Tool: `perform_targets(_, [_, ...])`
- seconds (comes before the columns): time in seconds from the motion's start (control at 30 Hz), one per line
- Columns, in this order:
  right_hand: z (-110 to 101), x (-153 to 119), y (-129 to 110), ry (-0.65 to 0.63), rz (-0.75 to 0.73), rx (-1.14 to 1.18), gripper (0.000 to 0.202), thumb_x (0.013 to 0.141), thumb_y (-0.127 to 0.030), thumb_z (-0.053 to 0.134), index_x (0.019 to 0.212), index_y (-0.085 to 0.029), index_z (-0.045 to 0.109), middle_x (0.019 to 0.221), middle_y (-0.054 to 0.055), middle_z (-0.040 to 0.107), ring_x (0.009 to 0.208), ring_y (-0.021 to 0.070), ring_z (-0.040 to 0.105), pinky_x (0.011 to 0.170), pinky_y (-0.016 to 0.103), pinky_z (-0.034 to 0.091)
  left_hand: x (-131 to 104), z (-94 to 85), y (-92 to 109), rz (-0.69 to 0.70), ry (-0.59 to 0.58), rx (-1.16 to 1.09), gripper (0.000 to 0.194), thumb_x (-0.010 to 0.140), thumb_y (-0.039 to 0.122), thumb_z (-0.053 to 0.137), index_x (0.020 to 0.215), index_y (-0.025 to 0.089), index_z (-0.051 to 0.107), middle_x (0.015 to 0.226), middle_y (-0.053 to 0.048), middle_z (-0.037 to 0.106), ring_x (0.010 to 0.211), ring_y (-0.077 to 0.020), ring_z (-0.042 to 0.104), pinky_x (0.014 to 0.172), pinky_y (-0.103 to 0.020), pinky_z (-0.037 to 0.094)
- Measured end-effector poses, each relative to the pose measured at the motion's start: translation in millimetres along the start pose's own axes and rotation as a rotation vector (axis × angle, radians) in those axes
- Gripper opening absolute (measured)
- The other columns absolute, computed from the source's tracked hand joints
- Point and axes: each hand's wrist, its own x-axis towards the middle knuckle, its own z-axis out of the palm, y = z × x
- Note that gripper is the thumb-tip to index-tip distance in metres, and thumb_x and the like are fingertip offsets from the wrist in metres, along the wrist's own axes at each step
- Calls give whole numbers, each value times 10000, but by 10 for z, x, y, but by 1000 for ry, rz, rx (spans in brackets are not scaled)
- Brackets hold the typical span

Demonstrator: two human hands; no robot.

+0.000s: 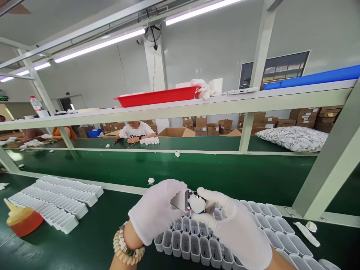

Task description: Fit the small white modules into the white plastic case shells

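Observation:
My left hand (159, 210), in a white glove with a beaded bracelet at the wrist, holds a grey-white plastic housing (180, 200) between thumb and fingers. Facing it, my right hand (230, 221), also gloved, pinches a small white part (197, 203) with black and metallic bits at the open end of the housing. The two pieces meet or nearly meet; the exact contact is too small to tell. Below both hands stand rows of open grey-white cups (194, 243), partly hidden by the right hand.
White housings (56, 200) lie in rows at the left, beside a red-and-yellow glue bottle (24, 221). A green belt (213, 168) runs behind, carrying small white parts. A shelf (168, 108) crosses above; a person (136, 131) sits beyond.

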Motion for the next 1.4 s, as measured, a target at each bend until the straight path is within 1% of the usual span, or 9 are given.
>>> perform_targets(0.27, [18, -8, 22, -4, 87, -61, 475, 610, -339, 746, 1083, -293, 749, 940, 6, 783, 811, 271, 722, 747, 392, 627, 41, -8, 66, 19, -20, 25, 361, 704, 112, 660, 1041, 238, 634, 1002, -32, 704, 975, -237, 666, 922, -377, 538])
perform_targets(0.43, [34, -10, -46, -93, 78, -153, 395, 728, -301, 677, 1120, -316, 720, 955, -25, 773, 851, 234, 710, 776, 378, 608, 41, 4, 126, 26, -25, -1, 321, 719, 117, 657, 1024, 217, 636, 978, -30, 705, 905, -216, 672, 867, -371, 555])
perform_targets(0.57, [64, -12, 37, 22, -20, -213, 492, 700, -275, 727, 1188, -317, 680, 887, -19, 760, 834, 240, 705, 750, 401, 610, 19, 38, 83, 20, 39, -66, 367, 693, 105, 672, 1042, 212, 634, 1001, -36, 708, 889, -202, 680, 827, -340, 576])
perform_targets(0.83, [118, -39, 66, 106, -487, -508, 71, 797, -255, 657, 867, -255, 671, 854, 37, 729, 709, 236, 669, 530, 338, 549, 44, 109, 103, 77, 178, -125, 389, 663, 150, 802, 1017, 234, 661, 971, -6, 722, 851, -187, 687, 794, -302, 575])
perform_targets(0.93, [124, -40, -4, 82, -486, -425, 153, 865, -355, 583, 958, -251, 647, 818, 24, 706, 683, 203, 654, 559, 316, 538, 54, 213, 133, 103, 229, -144, 419, 678, 111, 790, 1052, 240, 652, 976, -6, 714, 847, -175, 678, 795, -294, 569])
perform_targets(1.03, [124, 49, -72, 80, -341, -360, 255, 894, -463, 519, 846, -241, 634, 681, 1, 637, 607, 180, 604, 539, 293, 489, 107, 303, 104, 99, 284, -148, 397, 726, 105, 725, 1095, 224, 643, 1024, -32, 705, 912, -191, 672, 877, -334, 555])
perform_targets(1.2, [163, 597, 23, 42, -90, -288, 295, 913, -439, 485, 943, -219, 680, 807, 25, 706, 660, 158, 627, 644, 268, 508, 247, 192, -343, -107, 102, -211, 481, 768, 276, 732, 1227, 211, 604, 1022, -41, 679, 855, -183, 683, 825, -328, 581])
perform_targets(1.3, [203, 1022, 302, -13, -8, -363, 265, 927, -313, 506, 1122, -194, 639, 938, 44, 722, 679, 137, 638, 675, 267, 519, 251, 121, -793, -452, -145, 27, 461, 792, 217, 690, 1246, 245, 613, 1060, -31, 670, 906, -203, 684, 866, -345, 559])
perform_targets(1.4, [244, 1285, 658, -47, 116, -490, 305, 963, -344, 533, 1202, -161, 586, 1052, 79, 688, 813, 165, 660, 749, 331, 541, 187, 219, -1138, -541, -231, 60, 414, 770, 170, 745, 1172, 168, 649, 1182, -86, 640, 1034, -274, 652, 928, -411, 527])
